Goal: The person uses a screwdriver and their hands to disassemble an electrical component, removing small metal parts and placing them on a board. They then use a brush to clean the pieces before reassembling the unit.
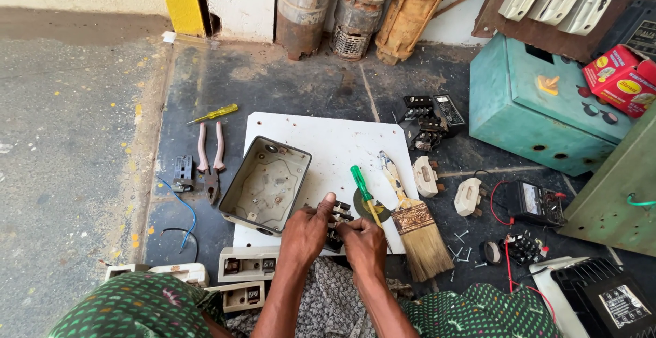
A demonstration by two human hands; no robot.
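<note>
The scene is evenly lit by soft daylight; shadows are faint, focus sharp, edges slightly bowed.

This is an electrical repair workshop, with the work done on the floor, which is rough concrete and stone. A white board lies under the hands as the working surface. Left of the hands lie pink-handled pliers and a yellow screwdriver; just right of them, a worn paintbrush. Farther right are loose screws, ceramic fuse holders, a small meter with red leads and a teal metal switch box. Beyond the hands, rusty pump bodies lean against the wall.
</note>
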